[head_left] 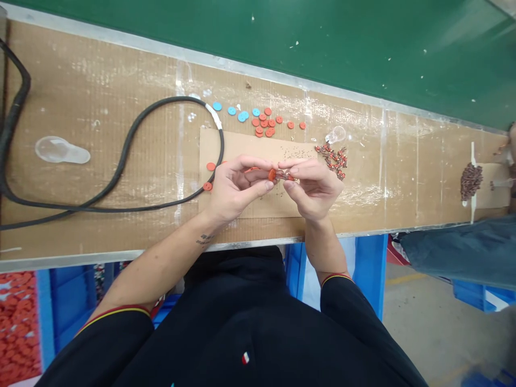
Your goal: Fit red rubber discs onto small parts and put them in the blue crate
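In front of me, over a cardboard sheet [258, 212], both hands meet. My left hand [236, 188] pinches an orange button-like disc [272, 174] between thumb and fingertips. More orange shows behind its fingers, partly hidden. My right hand [316, 188] is closed on a small reddish-brown wired piece [284, 176], whose end touches or nearly touches the disc. Just beyond the right hand lies a pile of similar orange-and-brown wired pieces [332, 158]. Loose orange discs [264, 123] and several blue discs [231, 110] lie beyond the hands. Tiny specks dot the sheet.
A black cable [124, 145] loops across the bench at left, near a clear plastic scoop-like piece [62, 150]. Another brown pile [471, 181] lies far right, near another person's clothing [463, 252]. A green surface [282, 43] runs behind. Blue bins [72, 301] stand below.
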A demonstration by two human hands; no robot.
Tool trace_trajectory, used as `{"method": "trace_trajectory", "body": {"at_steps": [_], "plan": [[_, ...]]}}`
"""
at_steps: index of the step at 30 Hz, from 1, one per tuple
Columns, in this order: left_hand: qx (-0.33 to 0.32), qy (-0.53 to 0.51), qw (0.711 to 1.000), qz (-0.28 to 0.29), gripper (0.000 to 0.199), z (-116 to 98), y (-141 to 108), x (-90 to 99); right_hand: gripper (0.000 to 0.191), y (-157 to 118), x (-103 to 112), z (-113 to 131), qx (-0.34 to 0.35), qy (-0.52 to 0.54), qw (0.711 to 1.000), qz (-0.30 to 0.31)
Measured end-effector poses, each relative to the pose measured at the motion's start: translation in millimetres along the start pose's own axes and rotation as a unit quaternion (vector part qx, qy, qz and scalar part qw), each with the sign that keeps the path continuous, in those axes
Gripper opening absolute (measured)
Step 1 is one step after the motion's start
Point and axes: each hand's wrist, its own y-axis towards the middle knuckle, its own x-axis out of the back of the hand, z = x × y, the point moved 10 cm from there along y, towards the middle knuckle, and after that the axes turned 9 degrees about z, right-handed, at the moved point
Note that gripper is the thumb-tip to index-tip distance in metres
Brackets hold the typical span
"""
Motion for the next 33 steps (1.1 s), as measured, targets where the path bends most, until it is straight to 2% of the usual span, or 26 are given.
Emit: {"method": "trace_trajectory", "body": {"at_steps": [2, 7, 12, 18, 23, 27, 33], "plan": [[-0.012, 0.0, 1.0, 0.011, 0.029, -1, 1, -1.6, 0.007, 1, -1, 2, 0.023, 0.012, 1.0, 0.007], [-0.034, 0.008, 0.999, 0.014, 0.028, -3, 1, -2.5, 0.022, 3, -1, 6, 0.07, 0.043, 0.997, 0.007], [-0.045, 0.032, 0.998, -0.01, 0.024, -6, -1, 0.3, 0.026, 3, 0, 6, 0.07, 0.063, 0.996, 0.004], [-0.077, 0.063, 0.995, -0.009, 0.014, -13, -5, 0.6, 0.029, 2, -2, 0, 0.055, 0.136, 0.989, 0.01], [-0.095, 0.061, 0.994, -0.007, 0.017, -15, -8, -0.1, 0.03, 1, -4, 0, 0.053, 0.165, 0.985, 0.015], [-0.101, 0.063, 0.993, 0.01, 0.019, -17, -6, -1.4, 0.031, 1, -4, 6, 0.073, 0.153, 0.986, 0.012], [-0.1, 0.074, 0.992, 0.015, 0.013, -16, -6, -0.3, 0.032, 2, 1, 17, 0.119, 0.062, 0.991, -0.022]]}}
